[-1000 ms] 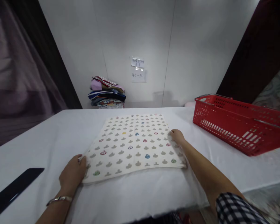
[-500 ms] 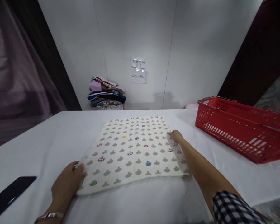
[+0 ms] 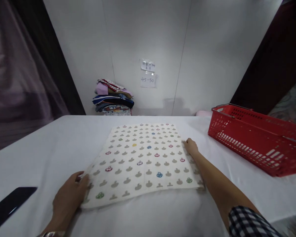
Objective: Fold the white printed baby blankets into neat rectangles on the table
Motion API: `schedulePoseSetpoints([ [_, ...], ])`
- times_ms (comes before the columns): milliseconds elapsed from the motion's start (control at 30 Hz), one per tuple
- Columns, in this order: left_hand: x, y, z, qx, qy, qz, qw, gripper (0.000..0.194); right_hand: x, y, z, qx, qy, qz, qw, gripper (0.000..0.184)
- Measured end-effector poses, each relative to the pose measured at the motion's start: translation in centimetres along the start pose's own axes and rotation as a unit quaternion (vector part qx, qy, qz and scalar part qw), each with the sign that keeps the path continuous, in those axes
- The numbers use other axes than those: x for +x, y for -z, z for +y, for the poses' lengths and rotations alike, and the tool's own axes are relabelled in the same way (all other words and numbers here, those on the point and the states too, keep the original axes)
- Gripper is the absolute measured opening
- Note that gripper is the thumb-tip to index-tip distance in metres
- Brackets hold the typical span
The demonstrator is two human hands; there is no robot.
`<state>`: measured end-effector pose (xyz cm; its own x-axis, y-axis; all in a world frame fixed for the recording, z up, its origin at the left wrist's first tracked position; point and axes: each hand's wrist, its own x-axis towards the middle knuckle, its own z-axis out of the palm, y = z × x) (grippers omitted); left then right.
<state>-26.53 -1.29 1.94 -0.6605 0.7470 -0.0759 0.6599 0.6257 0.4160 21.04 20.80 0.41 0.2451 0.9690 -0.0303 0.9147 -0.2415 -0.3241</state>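
A white cloth (image 3: 143, 168) printed with grey and a few coloured mushrooms lies spread over the white table. My left hand (image 3: 71, 194) pinches its left edge close to the near corner, thumb and fingers closed on the fabric. On the opposite side, my right hand (image 3: 191, 146) has its fingers closed on the cloth's right edge, past the middle of that side. The near edge of the cloth curves slightly, and its near right corner shows a doubled layer by my right forearm.
A red plastic basket (image 3: 251, 141) with metal handles stands on the right. A black flat object (image 3: 12, 204) lies at the near left of the table (image 3: 51, 148). Stacked folded fabrics (image 3: 113, 98) sit at the back by the wall, below paper labels (image 3: 148, 80).
The view has shifted slightly. My right hand and the cloth's right side appear a little further right; my left hand keeps its hold on the left edge.
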Motion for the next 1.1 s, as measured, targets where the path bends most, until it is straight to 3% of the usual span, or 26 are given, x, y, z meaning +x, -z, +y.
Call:
schedulePoseSetpoints([
  [133, 0.3, 0.0, -0.2, 0.001, 0.010, -0.014, 1.000, 0.047, 0.7, 0.2, -0.4, -0.017, 0.011, -0.019, 1.000, 0.030],
  [333, 1.1, -0.6, -0.7, 0.011, 0.024, -0.026, 0.999, 0.049, 3.9, 0.5, -2.5, -0.033, 0.010, -0.032, 0.999, 0.041],
  [567, 1.8, -1.3, -1.8, -0.008, 0.035, -0.022, 0.999, 0.050, 6.2, -0.4, -3.5, -0.017, 0.002, -0.021, 1.000, 0.029],
  [900, 1.4, -1.0, -1.2, -0.001, 0.031, -0.028, 0.999, 0.048, 4.9, -0.2, -2.1, -0.022, 0.012, -0.018, 1.000, 0.040],
  [1100, 0.5, -0.2, -0.3, 0.009, 0.019, -0.022, 1.000, 0.047, 0.8, 1.1, 0.7, -0.012, 0.019, -0.040, 0.999, 0.040],
])
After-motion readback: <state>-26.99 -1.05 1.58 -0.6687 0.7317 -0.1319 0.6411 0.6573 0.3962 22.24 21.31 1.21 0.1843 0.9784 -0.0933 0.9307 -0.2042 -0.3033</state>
